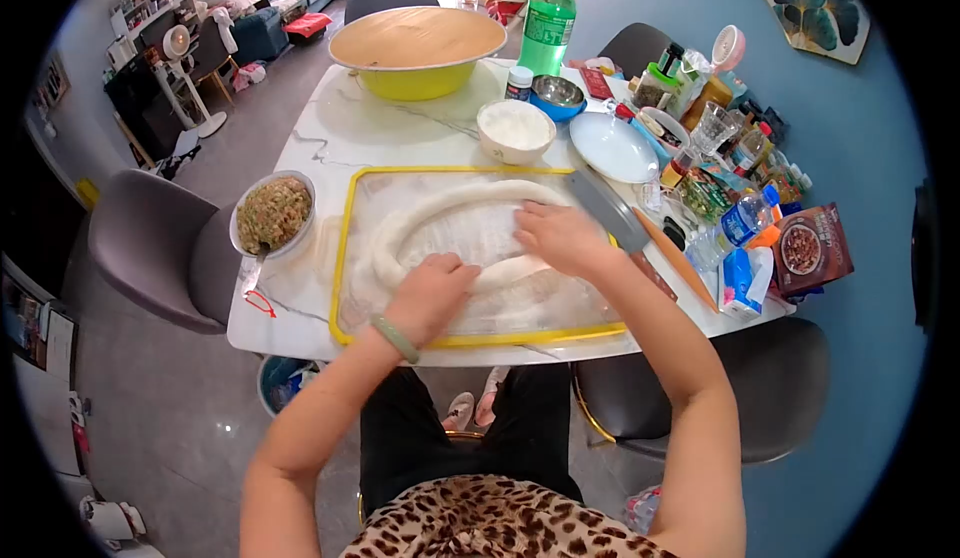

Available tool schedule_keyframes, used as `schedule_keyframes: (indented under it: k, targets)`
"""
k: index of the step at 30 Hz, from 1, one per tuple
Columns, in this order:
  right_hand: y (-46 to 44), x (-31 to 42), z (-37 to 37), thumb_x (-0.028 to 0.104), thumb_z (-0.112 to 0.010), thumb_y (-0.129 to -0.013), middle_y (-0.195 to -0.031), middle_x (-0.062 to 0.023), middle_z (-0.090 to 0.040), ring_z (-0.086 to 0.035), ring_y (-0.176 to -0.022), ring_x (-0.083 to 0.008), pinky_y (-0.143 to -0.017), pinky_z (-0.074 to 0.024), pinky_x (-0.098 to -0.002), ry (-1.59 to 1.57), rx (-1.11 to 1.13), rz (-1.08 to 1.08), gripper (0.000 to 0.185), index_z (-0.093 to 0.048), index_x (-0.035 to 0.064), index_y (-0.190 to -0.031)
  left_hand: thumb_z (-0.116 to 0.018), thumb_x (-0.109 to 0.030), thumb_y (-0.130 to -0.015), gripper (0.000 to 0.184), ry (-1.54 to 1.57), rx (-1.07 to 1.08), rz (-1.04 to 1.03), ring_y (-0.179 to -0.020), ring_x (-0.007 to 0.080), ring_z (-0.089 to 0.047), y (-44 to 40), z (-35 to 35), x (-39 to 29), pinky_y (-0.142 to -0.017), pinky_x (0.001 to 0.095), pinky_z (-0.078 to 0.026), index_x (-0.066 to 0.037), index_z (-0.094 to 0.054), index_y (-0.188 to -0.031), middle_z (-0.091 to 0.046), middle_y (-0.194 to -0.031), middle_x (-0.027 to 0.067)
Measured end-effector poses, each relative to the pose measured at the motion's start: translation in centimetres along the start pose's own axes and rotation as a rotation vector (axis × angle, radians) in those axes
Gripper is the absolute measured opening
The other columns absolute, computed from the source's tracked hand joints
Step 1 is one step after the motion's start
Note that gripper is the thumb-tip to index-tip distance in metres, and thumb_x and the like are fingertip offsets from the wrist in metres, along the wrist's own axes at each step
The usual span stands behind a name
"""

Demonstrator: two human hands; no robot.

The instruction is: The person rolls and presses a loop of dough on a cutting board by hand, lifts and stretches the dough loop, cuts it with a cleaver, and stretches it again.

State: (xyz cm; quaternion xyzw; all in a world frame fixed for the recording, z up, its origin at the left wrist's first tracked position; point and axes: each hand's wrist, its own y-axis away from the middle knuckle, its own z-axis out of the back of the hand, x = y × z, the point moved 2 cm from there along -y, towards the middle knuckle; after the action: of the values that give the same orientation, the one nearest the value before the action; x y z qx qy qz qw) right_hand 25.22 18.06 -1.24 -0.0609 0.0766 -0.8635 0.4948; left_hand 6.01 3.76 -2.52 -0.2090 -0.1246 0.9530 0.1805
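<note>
1. With the left hand (435,288) palm down, fingers bent slightly, touching the near run of the dough rope (392,233) without closing around it.
2. With the right hand (556,235) palm down and open over the loop's right side; too blurred to tell whether pressing.
3. Under everything, spread out as a white marbled counter (325,143).
4. Over its near middle, laid flat as a floury, yellow-edged mat (347,248).
5. At far left, standing as a yellow-green basin (415,82).
6. On the mat, curved into a long loop of dough, partly hidden at right.
7. Along the mat's right side, lying as a knife (610,210) beside a wooden rolling pin (677,259).
8. Left of the mat, filled with chopped mixture: a bowl (308,220).
</note>
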Motion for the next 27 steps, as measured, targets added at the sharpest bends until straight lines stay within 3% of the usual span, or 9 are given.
schedule_keyframes:
  k: [8,10,11,13,15,19,21,24,27]
  targets:
    - [4.7,2.0,0.5,0.025,-0.053,-0.089,-0.089,-0.0101,-0.065,-0.065,-0.090,-0.0252,-0.084,-0.0477,-0.0428,0.296,0.030,-0.192,0.022,-0.066,0.0081,-0.086,-0.068,-0.013,-0.080,0.037,-0.058,0.119,0.023,-0.095,0.0358,-0.059,3.9,5.2,2.7,-0.083,0.0413,-0.049,-0.004,-0.060,-0.115,-0.060,-0.100,0.0163]
    - [3.1,5.0,-0.2,0.019,-0.054,-0.085,-0.083,-0.0125,-0.065,-0.065,-0.082,-0.0292,-0.081,-0.0488,-0.0415,0.113,-0.199,-0.060,0.015,-0.063,0.0065,-0.083,-0.064,-0.024,-0.086,0.045,-0.111,0.151,0.099,-0.098,0.0373,-0.059,2.9,4.3,0.5,-0.089,0.0439,-0.046,-0.002,-0.054,-0.124,-0.061,-0.107,0.0166]
    - [2.0,6.4,-1.4,0.016,-0.055,-0.083,-0.088,-0.0135,-0.064,-0.064,-0.085,-0.0303,-0.080,-0.0490,-0.0422,-0.032,-0.250,-0.023,0.012,-0.061,0.0057,-0.084,-0.064,-0.024,-0.086,0.045,-0.115,0.146,0.101,-0.098,0.0373,-0.059,2.1,2.8,-1.0,-0.089,0.0439,-0.046,-0.002,-0.054,-0.124,-0.061,-0.107,0.0166]
    - [-0.2,7.5,-3.1,0.012,-0.056,-0.080,-0.092,-0.0146,-0.064,-0.063,-0.088,-0.0314,-0.079,-0.0492,-0.0430,-0.183,-0.305,0.017,0.009,-0.059,0.0049,-0.085,-0.053,-0.033,-0.092,0.047,-0.108,-0.199,0.197,-0.102,0.0365,-0.058,0.6,-0.6,-2.9,-0.093,0.0523,-0.041,0.000,-0.049,-0.126,-0.063,-0.108,0.0168]
    - [-3.0,6.5,-3.1,0.009,-0.058,-0.077,-0.103,-0.0166,-0.060,-0.057,-0.100,-0.0353,-0.082,-0.0480,-0.0437,-0.258,-0.361,-0.096,0.018,-0.058,0.0034,-0.094,-0.044,-0.036,-0.096,0.048,0.092,-0.119,0.459,-0.106,0.0354,-0.057,-2.8,-1.7,-1.8,-0.096,0.0551,-0.037,-0.001,-0.046,-0.128,-0.062,-0.114,0.0162]
    - [-4.8,5.3,-2.9,0.011,-0.059,-0.078,-0.117,-0.0167,-0.058,-0.053,-0.112,-0.0351,-0.090,-0.0465,-0.0435,-0.215,-0.185,-0.243,0.026,-0.059,0.0045,-0.103,-0.044,-0.035,-0.095,0.043,0.026,-0.169,0.474,-0.106,0.0328,-0.058,-5.3,-2.1,0.1,-0.092,0.0528,-0.040,-0.002,-0.050,-0.122,-0.062,-0.116,0.0148]
    - [-4.0,4.3,-4.7,0.016,-0.063,-0.075,-0.120,-0.0146,-0.058,-0.053,-0.115,-0.0358,-0.086,-0.0497,-0.0430,-0.085,-0.414,-0.015,0.032,-0.060,0.0063,-0.106,-0.041,-0.027,-0.095,0.035,-0.020,-0.161,0.262,-0.099,0.0363,-0.058,-4.3,-1.6,0.0,-0.088,0.0529,-0.040,-0.003,-0.052,-0.119,-0.061,-0.109,0.0198]
    - [1.3,6.1,-4.7,0.024,-0.060,-0.086,-0.134,-0.0104,-0.053,-0.050,-0.121,-0.0364,-0.093,-0.0448,-0.0484,-0.046,-0.205,0.021,0.039,-0.058,0.0124,-0.123,-0.057,-0.036,-0.089,0.058,-0.226,-0.112,0.107,-0.124,0.0313,-0.048,1.3,-1.7,-2.1,-0.100,0.0495,-0.037,0.000,-0.045,-0.133,-0.051,-0.134,0.0172]
    - [5.7,9.1,-1.2,0.030,-0.057,-0.089,-0.140,-0.0081,-0.050,-0.044,-0.129,-0.0368,-0.100,-0.0406,-0.0475,-0.045,-0.091,0.047,0.044,-0.054,0.0158,-0.131,-0.062,-0.040,-0.086,0.071,-0.301,0.036,0.079,-0.131,0.0304,-0.043,5.2,-0.1,-4.4,-0.106,0.0491,-0.032,-0.001,-0.039,-0.140,-0.044,-0.143,0.0166]
